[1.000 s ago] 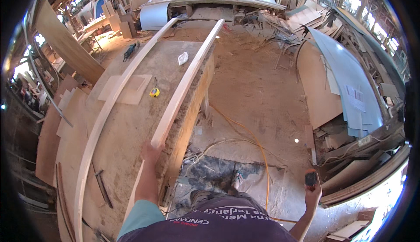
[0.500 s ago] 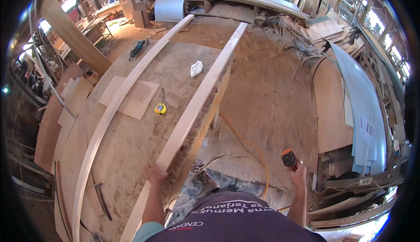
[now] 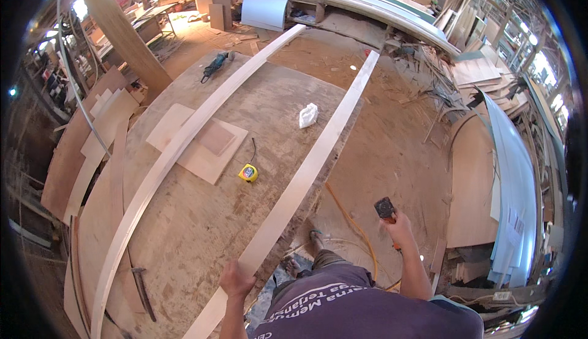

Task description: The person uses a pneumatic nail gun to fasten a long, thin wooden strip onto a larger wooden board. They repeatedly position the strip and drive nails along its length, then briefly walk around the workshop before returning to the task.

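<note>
A long pale wooden board (image 3: 306, 170) lies along the right edge of a worn plywood-topped table (image 3: 196, 229). My left hand (image 3: 237, 279) is closed round the board near its close end. Away from the table, over the floor on the right, my right hand (image 3: 398, 229) grips an orange-and-black power tool (image 3: 384, 208), its square black end pointing up and away; the exact kind is unclear. On the tabletop lie a yellow tape measure (image 3: 248, 173) and a crumpled white wad (image 3: 309, 115).
A second long board (image 3: 184, 134) crosses the table's left side, over thin plywood pieces (image 3: 211, 161). A hammer (image 3: 143, 293) lies near left, a teal power tool (image 3: 217, 65) far left. A yellow hose (image 3: 358, 226) trails on the floor. Bluish sheets (image 3: 511, 186) lean at right.
My right hand has swung the power tool leftward and turned its black end up. The left hand still grips the board. The view has shifted, moving the table's items rightward and lower.
</note>
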{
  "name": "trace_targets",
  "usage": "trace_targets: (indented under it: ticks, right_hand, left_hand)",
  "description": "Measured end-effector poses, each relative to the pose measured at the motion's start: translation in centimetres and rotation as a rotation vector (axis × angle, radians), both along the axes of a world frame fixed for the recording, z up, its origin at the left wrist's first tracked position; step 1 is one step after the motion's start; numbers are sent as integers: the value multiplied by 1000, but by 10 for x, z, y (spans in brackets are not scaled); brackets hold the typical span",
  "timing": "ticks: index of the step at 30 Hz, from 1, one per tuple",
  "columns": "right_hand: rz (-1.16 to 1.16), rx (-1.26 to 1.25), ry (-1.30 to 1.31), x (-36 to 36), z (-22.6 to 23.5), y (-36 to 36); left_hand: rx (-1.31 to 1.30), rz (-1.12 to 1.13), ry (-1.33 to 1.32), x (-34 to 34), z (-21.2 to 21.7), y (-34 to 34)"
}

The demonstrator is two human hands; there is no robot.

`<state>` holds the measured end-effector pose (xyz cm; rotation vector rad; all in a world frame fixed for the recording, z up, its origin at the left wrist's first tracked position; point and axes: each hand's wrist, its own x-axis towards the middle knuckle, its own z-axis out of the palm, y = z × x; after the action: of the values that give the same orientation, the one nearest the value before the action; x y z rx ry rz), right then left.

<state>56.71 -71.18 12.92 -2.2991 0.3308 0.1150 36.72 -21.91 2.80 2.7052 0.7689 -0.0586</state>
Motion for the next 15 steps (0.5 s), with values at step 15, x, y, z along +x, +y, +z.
trace_targets:
  ticks: [15]
  right_hand:
    - [657,-315,-368,186,-90,113]
  left_hand:
    - [36,81,286,43,108,-12]
